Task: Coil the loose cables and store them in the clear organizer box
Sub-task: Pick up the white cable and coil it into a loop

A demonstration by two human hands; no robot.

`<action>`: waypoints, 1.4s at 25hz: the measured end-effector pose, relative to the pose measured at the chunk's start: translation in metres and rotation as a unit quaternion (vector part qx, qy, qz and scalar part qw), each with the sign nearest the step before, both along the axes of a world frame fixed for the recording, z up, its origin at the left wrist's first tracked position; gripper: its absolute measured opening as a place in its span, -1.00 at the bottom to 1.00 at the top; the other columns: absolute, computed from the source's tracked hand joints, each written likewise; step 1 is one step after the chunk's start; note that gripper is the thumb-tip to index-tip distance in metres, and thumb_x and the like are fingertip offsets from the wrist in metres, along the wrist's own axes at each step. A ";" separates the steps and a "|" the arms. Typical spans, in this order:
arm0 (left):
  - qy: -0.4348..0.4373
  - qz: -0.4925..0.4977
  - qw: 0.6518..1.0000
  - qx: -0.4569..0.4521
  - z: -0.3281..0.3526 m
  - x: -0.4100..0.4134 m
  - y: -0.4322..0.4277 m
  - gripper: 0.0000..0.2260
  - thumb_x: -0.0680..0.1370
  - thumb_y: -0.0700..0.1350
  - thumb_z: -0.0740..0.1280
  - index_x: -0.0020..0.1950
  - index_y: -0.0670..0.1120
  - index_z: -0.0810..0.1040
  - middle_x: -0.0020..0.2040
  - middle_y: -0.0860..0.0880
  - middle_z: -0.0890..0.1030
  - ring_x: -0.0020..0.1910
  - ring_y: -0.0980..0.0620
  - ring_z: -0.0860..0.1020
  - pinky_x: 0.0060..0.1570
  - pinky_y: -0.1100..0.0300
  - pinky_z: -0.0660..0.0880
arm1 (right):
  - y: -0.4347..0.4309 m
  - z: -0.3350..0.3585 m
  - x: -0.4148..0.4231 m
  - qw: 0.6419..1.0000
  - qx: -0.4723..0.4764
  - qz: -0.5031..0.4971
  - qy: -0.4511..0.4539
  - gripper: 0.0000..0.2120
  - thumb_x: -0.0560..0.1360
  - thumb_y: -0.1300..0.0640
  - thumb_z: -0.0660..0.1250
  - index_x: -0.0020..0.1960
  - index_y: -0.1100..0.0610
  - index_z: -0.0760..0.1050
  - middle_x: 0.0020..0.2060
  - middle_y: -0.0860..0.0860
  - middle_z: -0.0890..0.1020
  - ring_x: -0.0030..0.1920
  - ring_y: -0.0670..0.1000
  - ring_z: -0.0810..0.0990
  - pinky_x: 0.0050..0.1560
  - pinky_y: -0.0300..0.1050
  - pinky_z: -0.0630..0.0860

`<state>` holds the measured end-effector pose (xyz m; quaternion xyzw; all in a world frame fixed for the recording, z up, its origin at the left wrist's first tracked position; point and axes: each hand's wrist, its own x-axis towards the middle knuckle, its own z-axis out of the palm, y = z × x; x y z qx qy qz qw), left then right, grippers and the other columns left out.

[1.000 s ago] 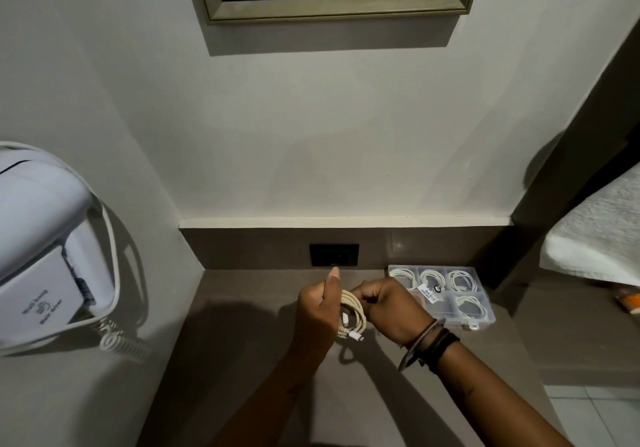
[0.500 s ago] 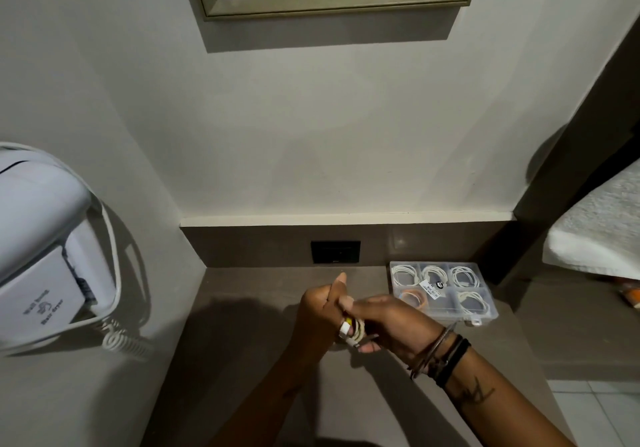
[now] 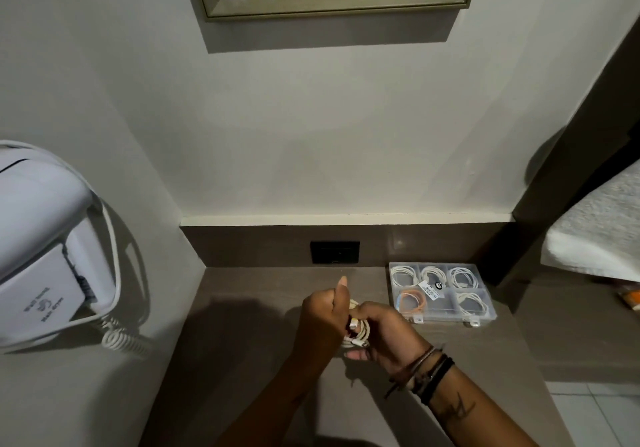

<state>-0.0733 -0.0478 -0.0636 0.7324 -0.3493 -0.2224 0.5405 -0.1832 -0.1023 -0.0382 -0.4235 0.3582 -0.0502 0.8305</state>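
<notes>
Both hands closed on one cream cable coil (image 3: pixel 358 330), held just above the counter (image 3: pixel 242 342): left hand (image 3: pixel 322 318) grips it thumb up, right hand (image 3: pixel 384 335) pinches the other side. Risk: loops look unsecured, so easing either grip could let the coil spring open or drop a plug end. Right of the hands, apart: one clear organizer box (image 3: pixel 441 292), six compartments, five coils stored (four white, one orange), one compartment looks free.

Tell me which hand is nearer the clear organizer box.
Right. The right hand is just left of the organizer box; the left hand sits farther left, beyond the coiled cable.
</notes>
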 end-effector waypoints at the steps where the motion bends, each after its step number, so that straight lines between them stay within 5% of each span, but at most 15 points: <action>1: -0.004 0.001 1.000 0.000 -0.001 0.000 -0.001 -0.49 0.62 -0.05 0.24 -0.50 -0.24 0.37 -0.54 -0.20 0.42 -0.53 -0.06 0.43 -0.45 -0.02 0.40 | 0.000 0.001 -0.001 0.998 -0.059 0.009 0.010 -0.82 0.33 0.04 0.30 -0.12 0.07 0.60 -0.27 -0.01 0.66 -0.22 -0.08 0.63 -0.19 -0.12 0.54; 4: -0.024 0.028 0.999 0.012 -0.005 -0.001 -0.008 -0.49 0.61 -0.05 0.25 -0.52 -0.22 0.35 -0.54 -0.24 0.42 -0.54 -0.05 0.42 -0.47 0.00 0.41 | -0.005 0.010 -0.009 0.974 -0.212 0.083 -0.001 -0.84 0.30 0.06 0.43 -0.12 -0.07 0.61 -0.17 0.03 0.66 -0.11 0.00 0.66 -0.22 -0.07 0.58; 7: 0.005 0.043 0.998 0.038 -0.009 -0.007 -0.017 -0.51 0.61 0.00 0.24 -0.51 -0.13 0.43 -0.53 -0.09 0.51 -0.50 -0.04 0.56 -0.43 0.08 0.50 | -0.012 0.014 -0.021 0.940 -0.317 0.126 -0.010 -0.73 0.32 0.14 0.53 -0.10 -0.15 0.55 -0.21 0.08 0.67 -0.22 0.15 0.69 -0.32 0.00 0.64; 11: 0.040 0.025 0.994 0.102 -0.013 -0.016 -0.036 -0.52 0.61 0.03 0.20 -0.40 -0.24 0.55 -0.42 -0.15 0.60 -0.37 -0.10 0.62 -0.30 0.09 0.53 | -0.021 0.013 -0.036 0.938 -0.339 0.080 0.001 -0.61 0.40 0.26 0.48 0.17 0.20 0.45 -0.17 0.13 0.65 -0.28 0.06 0.65 -0.12 0.27 0.62; 14: 0.067 0.009 0.992 0.108 -0.015 -0.025 -0.044 -0.54 0.62 0.01 0.19 -0.42 -0.17 0.53 -0.45 -0.11 0.55 -0.44 -0.04 0.55 -0.34 0.17 0.45 | -0.027 0.008 -0.047 0.860 -0.502 0.067 0.061 -0.36 0.37 0.16 0.46 0.40 0.12 0.32 -0.25 -0.13 0.60 -0.26 -0.21 0.60 -0.16 -0.26 0.60; 16: 0.061 -0.007 0.995 0.083 -0.018 -0.032 -0.044 -0.54 0.62 -0.02 0.19 -0.46 -0.13 0.44 -0.50 -0.10 0.46 -0.50 0.00 0.44 -0.40 0.16 0.36 | -0.032 0.001 -0.056 0.831 -0.548 0.040 0.085 -0.36 0.42 0.15 0.37 0.45 0.11 0.26 -0.34 -0.07 0.60 -0.31 -0.21 0.60 -0.23 -0.34 0.55; 19: 0.032 0.000 0.998 0.047 -0.022 -0.043 -0.049 -0.51 0.62 -0.03 0.21 -0.52 -0.11 0.34 -0.56 -0.10 0.40 -0.56 0.03 0.37 -0.48 0.14 0.29 | -0.039 -0.002 -0.065 0.922 -0.383 -0.023 0.046 -0.70 0.52 0.31 0.25 0.19 0.08 0.54 -0.21 0.30 0.65 -0.32 0.02 0.68 -0.28 -0.04 0.66; 22: 0.020 0.003 0.998 0.053 -0.028 -0.052 -0.063 -0.47 0.62 0.02 0.19 -0.49 -0.22 0.47 -0.58 -0.12 0.56 -0.60 0.06 0.50 -0.53 0.18 0.36 | -0.048 -0.006 -0.076 0.970 -0.234 -0.061 0.027 -0.76 0.57 0.33 0.20 -0.03 0.16 0.64 -0.25 0.13 0.70 -0.32 0.09 0.70 -0.34 -0.11 0.67; 30: -0.055 -0.062 0.990 0.118 -0.062 -0.092 -0.109 -0.54 0.57 0.08 0.12 -0.48 -0.10 0.43 -0.45 -0.14 0.58 -0.47 -0.02 0.52 -0.40 0.17 0.36 | -0.082 -0.037 -0.119 0.957 -0.243 -0.117 0.110 -0.88 0.51 0.31 0.34 -0.14 0.30 0.64 -0.35 0.18 0.65 -0.43 0.03 0.63 -0.47 -0.24 0.61; 35: 0.005 -0.095 0.984 0.149 -0.089 -0.113 -0.135 -0.54 0.62 0.02 0.15 -0.41 -0.16 0.49 -0.44 -0.11 0.58 -0.45 -0.01 0.55 -0.34 0.06 0.48 | -0.108 -0.071 -0.142 0.951 -0.247 -0.139 0.123 -0.55 0.49 0.48 0.21 -0.44 0.12 0.62 -0.53 0.04 0.62 -0.57 -0.06 0.56 -0.55 -0.27 0.50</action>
